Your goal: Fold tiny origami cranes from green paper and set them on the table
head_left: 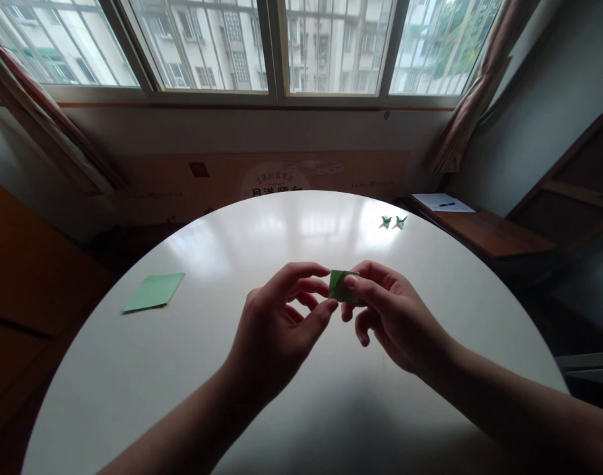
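Note:
A small folded piece of green paper (342,286) hangs in the air above the middle of a round white table (192,369). My left hand (276,323) pinches its left edge between thumb and forefinger. My right hand (385,310) grips its right side, thumb on top and fingers curled underneath. Both hands are closed on the paper.
A stack of flat green paper sheets (154,291) lies on the table's left side. Two small folded green paper figures (393,221) stand near the far right edge. A wooden side desk (489,234) at right holds a sheet and pen (443,202). A window runs behind.

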A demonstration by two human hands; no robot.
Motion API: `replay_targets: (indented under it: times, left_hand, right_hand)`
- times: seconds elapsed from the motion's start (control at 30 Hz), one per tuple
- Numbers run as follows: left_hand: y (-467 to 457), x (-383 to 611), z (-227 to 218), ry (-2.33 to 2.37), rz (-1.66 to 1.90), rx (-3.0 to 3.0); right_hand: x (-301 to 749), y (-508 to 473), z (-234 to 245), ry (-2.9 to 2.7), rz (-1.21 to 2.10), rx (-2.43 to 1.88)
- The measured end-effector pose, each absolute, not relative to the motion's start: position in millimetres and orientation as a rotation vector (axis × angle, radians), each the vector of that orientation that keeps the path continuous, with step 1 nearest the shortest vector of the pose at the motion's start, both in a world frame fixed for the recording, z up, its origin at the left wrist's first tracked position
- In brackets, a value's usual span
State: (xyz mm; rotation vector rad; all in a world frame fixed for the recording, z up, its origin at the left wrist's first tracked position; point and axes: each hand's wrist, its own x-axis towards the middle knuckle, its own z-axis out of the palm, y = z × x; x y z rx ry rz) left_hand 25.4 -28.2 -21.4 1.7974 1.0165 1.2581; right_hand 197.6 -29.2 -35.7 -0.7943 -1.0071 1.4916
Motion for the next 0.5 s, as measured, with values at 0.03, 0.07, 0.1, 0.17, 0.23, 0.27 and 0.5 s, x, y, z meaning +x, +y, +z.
replay_targets:
  times: [0.03,0.07,0.1,0.17,0.23,0.27,0.5]
  left_hand:
    - [-28.5,25.2,-20.7,1.009,1.278,1.841]
    - [-28.6,24.9,-19.8,1.008,1.292,1.875]
    - [-28.5,24.6,-19.0,1.01,1.303,1.9]
    - [-28.0,24.3,-17.9,1.017,1.321,1.925]
    - [-27.5,24.4,-17.9,1.015,1.334,1.916]
    - [-27.3,24.5,-18.3,1.009,1.337,1.907]
    - [-28.6,24.3,-17.1,1.053,1.326,1.849]
  right_hand:
    - [197.3,-29.8,-35.1,-1.007,1.499,-0.793]
    - [197.1,-30.4,-34.7,-1.011,1.506,-0.789]
    - [197.1,-30.8,-34.5,-1.015,1.51,-0.786]
    - [197.4,-31.1,-34.8,-1.025,1.515,-0.777]
    - [197.9,-30.8,-35.6,-1.037,1.516,-0.77]
    - [198.1,-30.5,-36.0,-1.04,1.516,-0.767]
    - [199.6,-29.6,-38.3,-1.067,1.509,-0.744]
